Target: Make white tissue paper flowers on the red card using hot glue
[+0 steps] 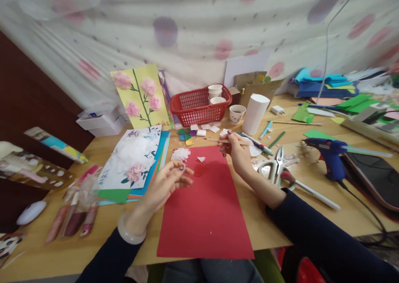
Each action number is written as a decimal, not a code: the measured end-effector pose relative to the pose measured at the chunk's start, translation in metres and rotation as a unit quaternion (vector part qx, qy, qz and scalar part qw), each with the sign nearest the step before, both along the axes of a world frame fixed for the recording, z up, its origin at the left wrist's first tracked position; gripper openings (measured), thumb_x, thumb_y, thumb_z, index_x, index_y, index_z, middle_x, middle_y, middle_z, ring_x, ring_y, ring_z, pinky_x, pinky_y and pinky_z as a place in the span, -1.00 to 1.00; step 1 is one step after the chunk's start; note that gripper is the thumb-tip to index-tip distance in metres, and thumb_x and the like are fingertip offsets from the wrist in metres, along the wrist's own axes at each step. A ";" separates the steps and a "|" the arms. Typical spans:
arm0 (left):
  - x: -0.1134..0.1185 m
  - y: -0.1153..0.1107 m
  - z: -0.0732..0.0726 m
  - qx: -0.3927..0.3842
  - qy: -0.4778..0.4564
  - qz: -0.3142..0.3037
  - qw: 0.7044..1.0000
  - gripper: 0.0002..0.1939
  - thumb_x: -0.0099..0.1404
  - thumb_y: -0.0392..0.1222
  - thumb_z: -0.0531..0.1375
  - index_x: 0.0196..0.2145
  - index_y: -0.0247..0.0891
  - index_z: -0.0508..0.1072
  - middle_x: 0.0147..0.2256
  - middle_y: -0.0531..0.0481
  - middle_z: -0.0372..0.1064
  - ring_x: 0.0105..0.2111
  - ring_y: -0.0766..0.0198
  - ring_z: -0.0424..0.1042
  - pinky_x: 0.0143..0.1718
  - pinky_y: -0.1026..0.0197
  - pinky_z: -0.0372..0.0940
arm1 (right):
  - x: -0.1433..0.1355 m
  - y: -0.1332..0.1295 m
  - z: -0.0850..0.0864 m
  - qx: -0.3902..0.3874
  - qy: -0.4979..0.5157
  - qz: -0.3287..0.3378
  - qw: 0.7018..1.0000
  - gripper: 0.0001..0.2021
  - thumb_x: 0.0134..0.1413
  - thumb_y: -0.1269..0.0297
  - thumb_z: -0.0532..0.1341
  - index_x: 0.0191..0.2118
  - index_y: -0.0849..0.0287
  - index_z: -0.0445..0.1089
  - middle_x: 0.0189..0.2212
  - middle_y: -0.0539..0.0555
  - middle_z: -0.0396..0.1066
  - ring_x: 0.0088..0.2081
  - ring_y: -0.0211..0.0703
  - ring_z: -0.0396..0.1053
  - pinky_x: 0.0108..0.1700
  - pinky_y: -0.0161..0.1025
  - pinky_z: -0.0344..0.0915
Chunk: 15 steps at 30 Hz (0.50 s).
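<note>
My right hand (237,152) grips a thin wooden stick (212,140) above the top right corner of a red sheet (205,216). The stick points left. Over the sheet's upper left edge, my left hand (166,183) hangs with its fingers apart and nothing in them. A wet-looking round patch (200,169) shows on the sheet between the hands. Just above it lies a small white paper piece (201,159). A white ruffled flower (181,153) rests at the sheet's top left corner.
Behind the sheet are small paint dishes (188,136), a red basket (199,108) with cups, and a white roll (255,114). Scissors (277,166) and a blue glue gun (332,154) lie right. Flower artwork (131,162) on coloured paper lies left, near wrapped brushes (75,212).
</note>
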State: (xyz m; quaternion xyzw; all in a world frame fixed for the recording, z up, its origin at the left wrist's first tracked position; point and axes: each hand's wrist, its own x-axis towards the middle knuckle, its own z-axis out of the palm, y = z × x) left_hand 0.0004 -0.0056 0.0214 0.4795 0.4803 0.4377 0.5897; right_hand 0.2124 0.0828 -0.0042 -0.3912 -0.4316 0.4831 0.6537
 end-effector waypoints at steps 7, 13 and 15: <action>-0.031 -0.003 -0.033 0.149 0.462 0.036 0.873 -0.63 0.21 -0.06 0.16 -0.06 -0.24 0.25 -0.30 0.00 0.32 -0.38 0.19 0.39 -0.30 0.11 0.31 | -0.005 -0.008 0.002 -0.010 -0.023 0.070 0.997 -0.57 0.02 -0.12 0.18 -0.56 0.18 0.36 -0.72 -0.01 0.33 -0.68 -0.32 0.24 -0.64 -0.37 0.17; -0.029 -0.011 -0.032 0.160 0.632 -0.043 0.757 -0.82 0.38 -0.17 -0.06 -0.33 -0.20 0.28 -0.34 -0.10 0.38 -0.33 0.06 0.41 -0.32 0.10 0.23 | -0.014 -0.023 0.003 0.000 -0.085 0.117 0.989 -0.46 0.09 -0.23 0.10 -0.58 0.18 0.37 -0.73 -0.01 0.32 -0.66 -0.31 0.25 -0.60 -0.36 0.19; -0.028 -0.014 -0.023 0.138 0.654 -0.081 0.739 -0.79 0.39 -0.22 -0.11 -0.35 -0.19 0.26 -0.38 -0.10 0.40 -0.37 0.06 0.43 -0.37 0.14 0.18 | -0.015 -0.025 0.004 0.006 -0.099 0.119 0.988 -0.44 0.09 -0.24 0.10 -0.58 0.19 0.37 -0.73 -0.01 0.31 -0.66 -0.31 0.25 -0.60 -0.37 0.21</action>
